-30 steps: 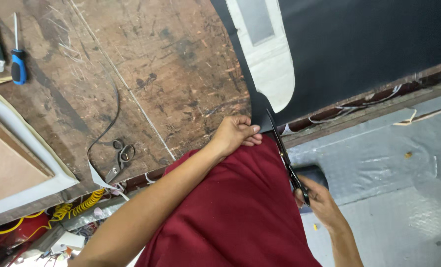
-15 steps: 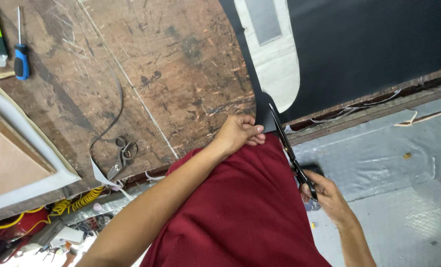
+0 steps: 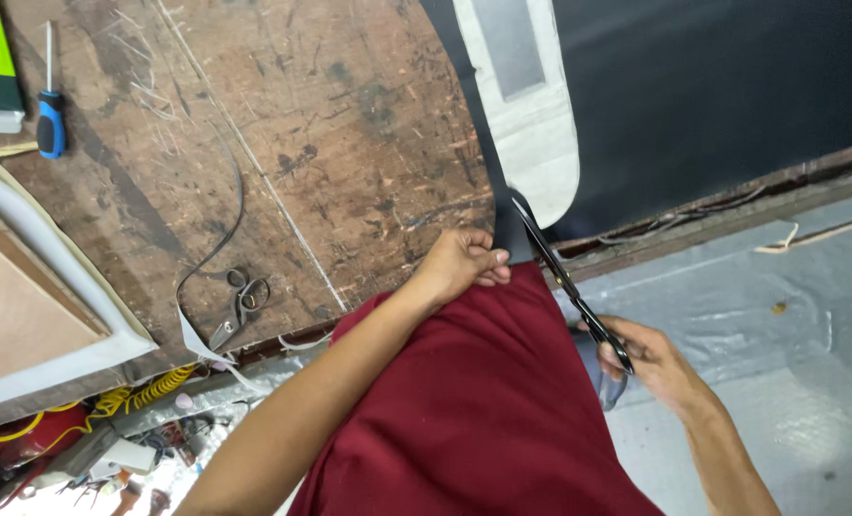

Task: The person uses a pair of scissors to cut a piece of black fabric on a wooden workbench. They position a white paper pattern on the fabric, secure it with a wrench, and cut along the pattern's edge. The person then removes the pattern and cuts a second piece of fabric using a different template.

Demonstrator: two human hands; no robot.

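Left hand: your left hand [image 3: 464, 265] is closed, fingers curled and pinching the black strip [image 3: 488, 162] at the counter [image 3: 350, 143] edge.
Right hand: your right hand [image 3: 650, 358] is wrapped around the handles of the scissors [image 3: 564, 282], off the counter at 4 o'clock from the left hand.
Scissors: blades point toward 11 o'clock, tip touching the strip just beside your left fingers.
Black sheet [image 3: 722, 96]: lies at 1 o'clock, over a white panel [image 3: 531, 124].
Elsewhere: a second pair of scissors [image 3: 240, 306] at 9 o'clock; screwdriver [image 3: 51, 105] far at 10 o'clock.

black sheet [image 3: 713, 96], blue-handled screwdriver [image 3: 51, 122], scuffed brown workbench [image 3: 330, 143]
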